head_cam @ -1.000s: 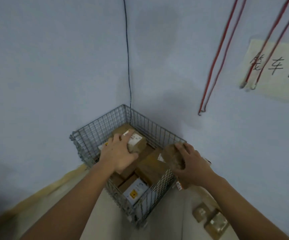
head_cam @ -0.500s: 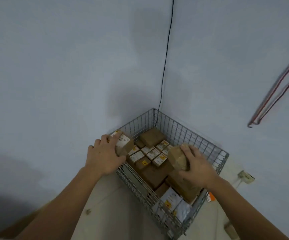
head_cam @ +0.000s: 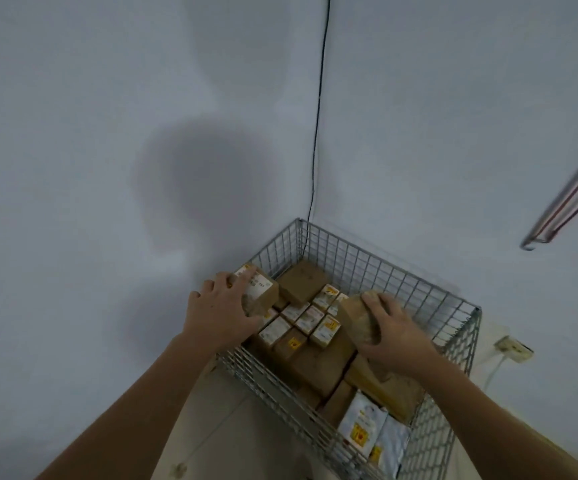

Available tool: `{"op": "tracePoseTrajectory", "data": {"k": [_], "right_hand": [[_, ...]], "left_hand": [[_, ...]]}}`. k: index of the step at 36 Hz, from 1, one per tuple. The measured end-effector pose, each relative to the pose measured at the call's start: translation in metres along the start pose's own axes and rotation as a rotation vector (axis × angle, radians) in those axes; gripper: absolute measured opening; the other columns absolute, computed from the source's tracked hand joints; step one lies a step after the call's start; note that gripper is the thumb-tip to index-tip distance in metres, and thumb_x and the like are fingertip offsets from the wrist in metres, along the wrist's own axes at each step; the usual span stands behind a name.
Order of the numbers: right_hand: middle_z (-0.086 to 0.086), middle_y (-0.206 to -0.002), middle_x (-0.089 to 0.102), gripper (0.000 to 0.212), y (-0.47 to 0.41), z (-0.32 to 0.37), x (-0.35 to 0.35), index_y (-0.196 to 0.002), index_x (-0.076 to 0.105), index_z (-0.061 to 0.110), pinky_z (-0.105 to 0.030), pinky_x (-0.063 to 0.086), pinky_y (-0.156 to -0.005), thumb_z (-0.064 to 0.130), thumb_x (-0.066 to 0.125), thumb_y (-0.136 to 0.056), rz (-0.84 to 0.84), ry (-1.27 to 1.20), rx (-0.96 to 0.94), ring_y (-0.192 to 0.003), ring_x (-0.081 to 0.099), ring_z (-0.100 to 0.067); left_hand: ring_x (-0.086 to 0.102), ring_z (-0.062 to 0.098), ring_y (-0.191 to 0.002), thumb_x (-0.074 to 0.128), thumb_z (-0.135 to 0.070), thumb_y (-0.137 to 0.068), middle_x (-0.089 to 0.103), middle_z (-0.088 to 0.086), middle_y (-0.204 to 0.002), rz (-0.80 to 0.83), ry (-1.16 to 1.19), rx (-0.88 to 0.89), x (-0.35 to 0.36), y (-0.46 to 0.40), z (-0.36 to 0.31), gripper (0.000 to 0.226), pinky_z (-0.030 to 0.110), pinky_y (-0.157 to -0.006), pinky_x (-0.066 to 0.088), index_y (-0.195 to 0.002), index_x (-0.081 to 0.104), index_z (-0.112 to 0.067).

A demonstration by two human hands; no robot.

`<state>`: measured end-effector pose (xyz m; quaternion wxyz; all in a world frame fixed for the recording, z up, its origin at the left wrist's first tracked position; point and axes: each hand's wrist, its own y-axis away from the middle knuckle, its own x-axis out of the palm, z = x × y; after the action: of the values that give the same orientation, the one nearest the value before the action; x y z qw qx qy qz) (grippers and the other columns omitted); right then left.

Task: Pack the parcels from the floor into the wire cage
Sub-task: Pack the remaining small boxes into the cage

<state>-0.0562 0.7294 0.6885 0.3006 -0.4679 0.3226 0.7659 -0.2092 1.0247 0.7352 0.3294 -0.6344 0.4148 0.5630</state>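
A grey wire cage (head_cam: 367,252) stands in the corner of the room, holding several brown cardboard parcels and small white-labelled boxes. My left hand (head_cam: 221,311) grips a small brown parcel with a white label (head_cam: 261,292) over the cage's left rim. My right hand (head_cam: 393,332) grips a plain brown parcel (head_cam: 356,318) above the middle of the cage. A flat white packet (head_cam: 360,422) with a red and yellow sticker lies at the cage's near corner.
Pale walls meet in a corner behind the cage, with a black cable (head_cam: 318,109) running down it. A white wall socket (head_cam: 512,348) with a cord sits low on the right wall. Red and grey lines (head_cam: 571,199) hang at the right edge.
My view has swung right and closer to the cage, so it now sits lower right. Both hands, still holding their parcels, have come over the cage.
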Motion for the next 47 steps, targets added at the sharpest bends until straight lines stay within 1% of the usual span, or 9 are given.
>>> {"op": "tracePoseTrajectory", "data": {"k": [5, 20, 26, 29, 33, 37, 41, 44, 47], "right_hand": [[0.005, -0.166, 0.003, 0.094, -0.043, 0.000, 0.004, -0.160, 0.005, 0.038, -0.045, 0.042, -0.111, 0.070, 0.058, -0.088, -0.015, -0.027, 0.063, -0.149, 0.022, -0.029], [-0.001, -0.163, 0.011, 0.104, -0.103, -0.043, 0.007, -0.158, 0.006, 0.039, -0.052, 0.043, -0.109, 0.065, 0.066, -0.078, -0.125, -0.161, 0.424, -0.142, 0.031, -0.035], [0.000, -0.165, 0.010, 0.105, -0.126, -0.031, 0.027, -0.159, 0.008, 0.036, -0.049, 0.041, -0.111, 0.061, 0.069, -0.078, -0.192, -0.201, 0.628, -0.145, 0.028, -0.031], [0.000, -0.163, 0.013, 0.103, -0.135, -0.023, 0.044, -0.157, 0.010, 0.036, -0.050, 0.045, -0.107, 0.062, 0.069, -0.076, -0.216, -0.235, 0.703, -0.144, 0.031, -0.031], [-0.001, -0.159, 0.023, 0.103, -0.149, -0.017, 0.075, -0.157, 0.016, 0.029, -0.049, 0.049, -0.104, 0.060, 0.072, -0.076, -0.223, -0.280, 0.764, -0.138, 0.039, -0.029], [0.002, -0.157, 0.024, 0.104, -0.165, -0.020, 0.117, -0.155, 0.016, 0.034, -0.052, 0.055, -0.095, 0.068, 0.067, -0.070, -0.199, -0.345, 0.810, -0.137, 0.041, -0.027], [0.002, -0.159, 0.022, 0.104, -0.189, -0.029, 0.164, -0.156, 0.016, 0.031, -0.048, 0.049, -0.103, 0.070, 0.065, -0.073, -0.162, -0.384, 0.806, -0.139, 0.039, -0.027], [-0.001, -0.161, 0.021, 0.101, -0.210, -0.040, 0.203, -0.156, 0.013, 0.031, -0.050, 0.047, -0.106, 0.064, 0.069, -0.079, -0.146, -0.454, 0.824, -0.141, 0.036, -0.029], [0.004, -0.158, 0.022, 0.101, -0.229, -0.059, 0.245, -0.154, 0.014, 0.032, -0.049, 0.052, -0.101, 0.066, 0.068, -0.076, -0.105, -0.513, 0.839, -0.137, 0.040, -0.027]], "left_hand": [[0.045, 0.030, -0.125, 0.042, -0.070, -0.071, 0.037, 0.003, -0.144, 0.046, -0.022, 0.053, 0.003, -0.066, 0.005, 0.094, 0.048, -0.102, 0.041, -0.155, 0.013, -0.044], [0.038, 0.034, -0.137, 0.054, -0.071, -0.080, 0.030, 0.008, -0.155, 0.225, -0.014, 0.291, 0.056, -0.237, -0.015, 0.096, 0.050, -0.107, 0.040, -0.159, 0.010, -0.041], [0.037, 0.031, -0.138, 0.056, -0.067, -0.084, 0.031, 0.006, -0.155, 0.277, 0.024, 0.463, 0.084, -0.303, -0.026, 0.094, 0.046, -0.103, 0.043, -0.161, 0.011, -0.038], [0.041, 0.031, -0.134, 0.057, -0.066, -0.084, 0.030, 0.005, -0.155, 0.301, 0.021, 0.510, 0.101, -0.331, -0.030, 0.093, 0.045, -0.100, 0.044, -0.160, 0.010, -0.038], [0.046, 0.032, -0.129, 0.060, -0.068, -0.081, 0.033, 0.006, -0.152, 0.358, 0.022, 0.535, 0.136, -0.360, -0.032, 0.095, 0.044, -0.097, 0.048, -0.157, 0.015, -0.036], [0.051, 0.033, -0.123, 0.063, -0.066, -0.082, 0.038, 0.008, -0.147, 0.401, 0.047, 0.550, 0.181, -0.376, -0.030, 0.095, 0.042, -0.090, 0.049, -0.159, 0.020, -0.031], [0.051, 0.024, -0.115, 0.063, -0.067, -0.083, 0.038, 0.005, -0.142, 0.456, 0.093, 0.504, 0.238, -0.382, -0.028, 0.097, 0.035, -0.081, 0.045, -0.159, 0.016, -0.029], [0.047, 0.023, -0.122, 0.067, -0.066, -0.083, 0.035, 0.004, -0.147, 0.518, 0.115, 0.442, 0.287, -0.386, -0.026, 0.102, 0.037, -0.091, 0.045, -0.159, 0.012, -0.027], [0.043, 0.026, -0.131, 0.066, -0.069, -0.082, 0.033, 0.006, -0.152, 0.556, 0.115, 0.378, 0.338, -0.390, -0.023, 0.104, 0.041, -0.099, 0.045, -0.159, 0.011, -0.026]]}}
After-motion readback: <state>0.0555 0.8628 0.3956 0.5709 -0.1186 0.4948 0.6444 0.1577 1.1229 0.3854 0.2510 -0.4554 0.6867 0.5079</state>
